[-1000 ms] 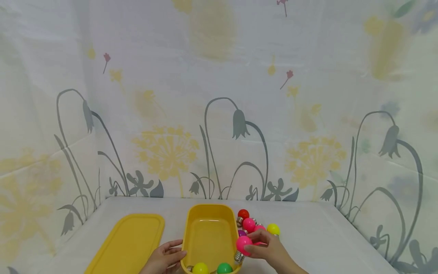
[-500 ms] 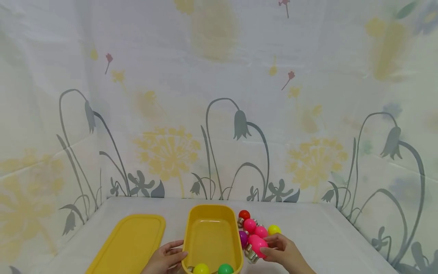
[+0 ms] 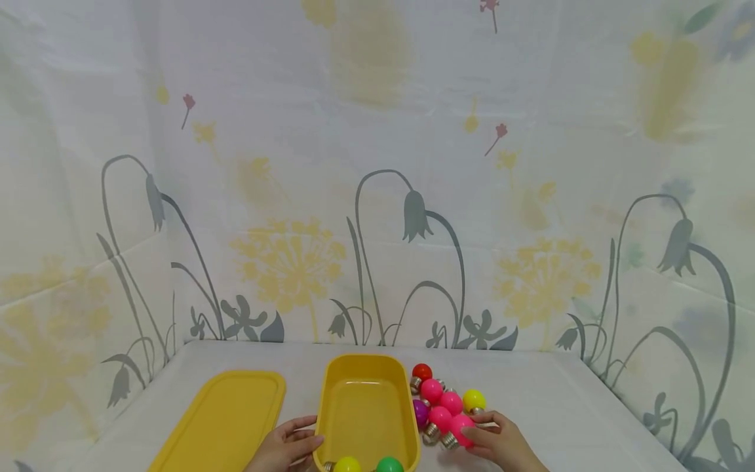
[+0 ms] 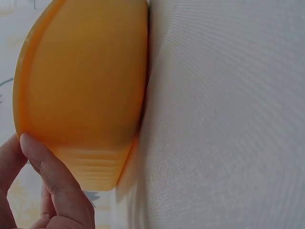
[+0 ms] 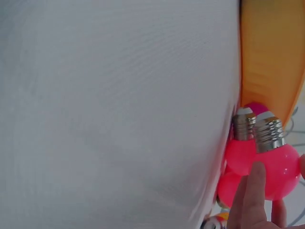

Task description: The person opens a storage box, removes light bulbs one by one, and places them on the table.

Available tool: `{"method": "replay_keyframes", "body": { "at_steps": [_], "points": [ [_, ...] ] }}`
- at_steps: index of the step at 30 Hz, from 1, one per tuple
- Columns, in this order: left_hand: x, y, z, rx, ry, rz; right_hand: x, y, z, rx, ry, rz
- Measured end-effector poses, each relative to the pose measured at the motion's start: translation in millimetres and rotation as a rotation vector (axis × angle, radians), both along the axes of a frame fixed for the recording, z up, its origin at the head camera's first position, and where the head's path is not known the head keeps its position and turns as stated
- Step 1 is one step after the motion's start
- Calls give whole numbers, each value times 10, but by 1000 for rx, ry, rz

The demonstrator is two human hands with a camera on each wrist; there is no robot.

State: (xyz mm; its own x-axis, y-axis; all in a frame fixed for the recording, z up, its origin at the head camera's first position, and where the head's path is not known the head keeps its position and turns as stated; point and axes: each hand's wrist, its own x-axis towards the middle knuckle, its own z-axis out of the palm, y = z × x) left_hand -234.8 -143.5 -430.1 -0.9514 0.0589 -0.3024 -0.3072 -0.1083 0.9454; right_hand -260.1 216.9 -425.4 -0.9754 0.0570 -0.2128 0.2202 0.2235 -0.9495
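Note:
A yellow plastic box [image 3: 368,419] stands in the middle of the table, a yellow light bulb [image 3: 348,465] and a green light bulb [image 3: 389,465] at its near end. My left hand [image 3: 286,444] pinches its left rim between thumb and fingers; the thumb shows at the rim in the left wrist view. To the right of the box, my right hand [image 3: 500,440] holds a pink light bulb [image 5: 276,171] by its round globe, with the metal screw base pointing away from the fingers. Beside it lie several other pink bulbs [image 3: 440,419] and a purple bulb [image 3: 421,412].
A yellow lid [image 3: 221,419] lies flat left of the box. A red bulb [image 3: 421,372] and another yellow bulb [image 3: 474,400] lie at the edges of the bulb group. White cloth covers the table [image 3: 566,406], with a flower-printed curtain [image 3: 377,196] behind.
My right hand has carried the pink bulb rightward from the box's right rim to the near right side of the bulb group. The left hand has kept its hold on the box.

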Motion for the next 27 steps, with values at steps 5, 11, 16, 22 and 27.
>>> {"method": "replay_keyframes", "body": {
  "at_steps": [5,11,16,22,27],
  "points": [
    [-6,-3,-14,8,-4,-3,-24,14,-38,18,-129,-17],
    [-11,-5,-28,12,-3,-12,-55,59,-79,79,-89,-40],
    [-3,-5,-24,6,2,-2,-74,61,-122,61,-22,-66],
    [20,-6,-4,11,21,-6,-61,64,-142,71,31,-72],
    [23,-15,-15,12,36,-15,-72,114,-83,53,1,-58]
  ]
}}
